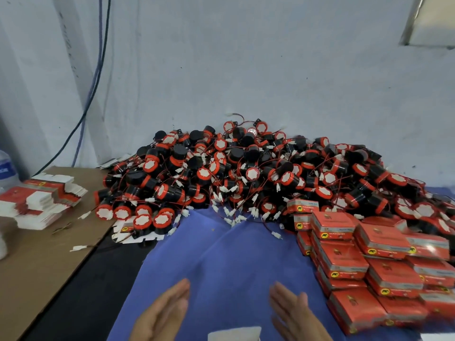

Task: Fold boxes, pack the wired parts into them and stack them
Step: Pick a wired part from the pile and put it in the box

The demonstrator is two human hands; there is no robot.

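A big heap of black-and-red wired parts [246,173] with white connectors lies against the back wall. Packed red boxes [374,262] are stacked at the right. Flat unfolded red-and-white boxes [41,203] lie in piles at the left. My left hand [162,313] and my right hand [295,313] hover over the blue cloth [221,254] near the bottom edge, fingers straight, holding nothing. A white piece [235,333] shows between them at the bottom edge.
Brown cardboard [41,267] covers the left of the table, with a dark strip beside it. One flat box [138,236] lies under parts at the heap's front left. A water bottle [6,171] stands at the far left. Cables [93,89] hang down the wall.
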